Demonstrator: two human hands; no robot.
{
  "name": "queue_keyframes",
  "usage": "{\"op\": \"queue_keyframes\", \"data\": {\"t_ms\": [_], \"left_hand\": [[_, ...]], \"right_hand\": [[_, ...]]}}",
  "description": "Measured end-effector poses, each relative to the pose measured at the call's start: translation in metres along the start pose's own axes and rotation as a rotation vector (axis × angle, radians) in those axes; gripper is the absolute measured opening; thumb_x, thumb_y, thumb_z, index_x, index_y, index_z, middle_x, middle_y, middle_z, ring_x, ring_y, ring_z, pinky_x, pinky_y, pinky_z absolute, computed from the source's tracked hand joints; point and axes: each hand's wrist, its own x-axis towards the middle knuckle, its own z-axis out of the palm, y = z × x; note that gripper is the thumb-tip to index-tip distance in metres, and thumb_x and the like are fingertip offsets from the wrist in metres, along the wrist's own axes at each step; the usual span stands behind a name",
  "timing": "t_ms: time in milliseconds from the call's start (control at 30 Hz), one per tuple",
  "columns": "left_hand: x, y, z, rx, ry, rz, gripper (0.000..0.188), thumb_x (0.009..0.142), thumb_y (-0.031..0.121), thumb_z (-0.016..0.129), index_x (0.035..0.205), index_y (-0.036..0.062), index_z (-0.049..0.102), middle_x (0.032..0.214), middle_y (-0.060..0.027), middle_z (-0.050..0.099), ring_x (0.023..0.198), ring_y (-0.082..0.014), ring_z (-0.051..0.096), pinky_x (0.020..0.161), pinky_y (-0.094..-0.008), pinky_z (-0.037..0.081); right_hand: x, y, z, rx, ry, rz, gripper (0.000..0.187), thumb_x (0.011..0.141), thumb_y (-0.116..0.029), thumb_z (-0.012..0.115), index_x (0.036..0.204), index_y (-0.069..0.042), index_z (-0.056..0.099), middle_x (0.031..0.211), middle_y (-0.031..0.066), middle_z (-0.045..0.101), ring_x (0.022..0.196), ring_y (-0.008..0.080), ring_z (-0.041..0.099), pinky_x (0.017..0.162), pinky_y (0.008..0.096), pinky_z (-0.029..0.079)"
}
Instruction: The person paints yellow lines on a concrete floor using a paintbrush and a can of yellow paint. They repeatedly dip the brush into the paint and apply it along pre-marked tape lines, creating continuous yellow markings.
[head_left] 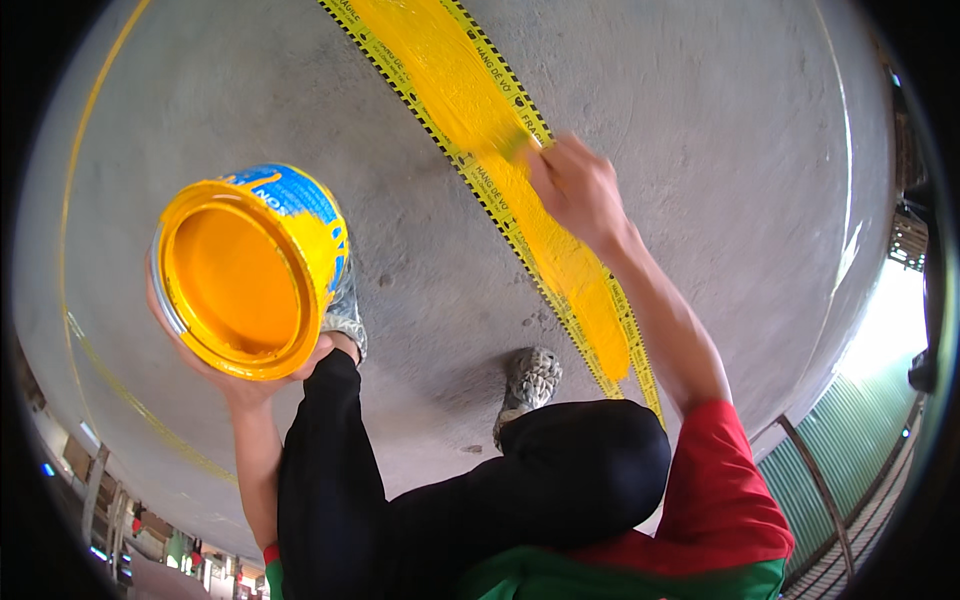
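Note:
My left hand [243, 388] is wrapped round the lower side of an open paint can [312, 228], blue-labelled with yellow drips down its wall. The can tips toward me, so the yellow paint [235, 280] inside shows. Over the floor, my right hand [580, 190] grips a paintbrush [518, 148], smeared by motion and mostly hidden by the fingers. Its bristles are at a wide yellow painted stripe [450, 70], close to the stripe's right edge. Yellow-and-black printed tape [485, 185] borders the stripe on the left, with a second tape strip [495, 65] on the right.
Grey concrete floor [700, 120] surrounds the stripe. My patterned shoe [530, 378] stands just left of its near end; the other shoe [345, 315] is partly behind the can. A thin yellow line [75, 150] curves along the far left. Green corrugated sheeting [850, 430] and metal rails lie at the lower right.

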Motion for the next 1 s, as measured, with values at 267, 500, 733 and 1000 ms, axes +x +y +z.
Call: {"op": "queue_keyframes", "data": {"t_ms": [267, 500, 733, 1000], "left_hand": [[-0.016, 0.016, 0.007, -0.088, -0.05, 0.141, 0.129, 0.059, 0.048, 0.092, 0.156, 0.0034, 0.019, 0.153, -0.0174, 0.039, 0.139, -0.0334, 0.044, 0.118, -0.0472, 0.037], [-0.044, 0.024, 0.021, -0.232, -0.045, 0.189, 0.116, 0.067, 0.036, 0.094, 0.155, 0.0054, 0.025, 0.147, -0.0108, 0.044, 0.132, -0.0268, 0.049, 0.111, -0.0397, 0.041], [-0.059, 0.013, 0.038, -0.467, -0.104, 0.265, 0.102, 0.07, 0.029, 0.093, 0.151, 0.006, 0.035, 0.144, -0.0095, 0.048, 0.129, -0.0265, 0.052, 0.11, -0.0388, 0.044], [-0.058, 0.027, 0.035, -0.483, -0.19, 0.375, 0.093, 0.073, 0.021, 0.09, 0.149, 0.0054, 0.038, 0.143, -0.0102, 0.051, 0.127, -0.0276, 0.053, 0.109, -0.0402, 0.044]], "right_hand": [[-0.298, 0.025, -0.026, -0.017, -0.026, 0.415, 0.008, 0.093, -0.005, 0.062, 0.088, 0.0, 0.065, 0.084, 0.0117, 0.062, 0.068, 0.0268, 0.064, 0.059, 0.0386, 0.056], [-0.365, 0.021, 0.001, -0.305, -0.052, 0.696, 0.011, 0.09, -0.006, 0.063, 0.087, 0.002, 0.069, 0.089, 0.0142, 0.064, 0.093, 0.0304, 0.066, 0.071, 0.0416, 0.059], [-0.218, -0.052, 0.123, 0.0, 0.561, 0.177, 0.01, 0.086, -0.012, 0.068, 0.085, -0.006, 0.061, 0.085, 0.0093, 0.056, 0.074, 0.025, 0.062, 0.056, 0.0364, 0.056], [-0.2, -0.052, 0.124, 0.463, 0.724, 0.264, 0.016, 0.099, -0.017, 0.061, 0.092, -0.003, 0.066, 0.089, 0.0131, 0.062, 0.075, 0.0254, 0.065, 0.061, 0.0391, 0.052]]}}
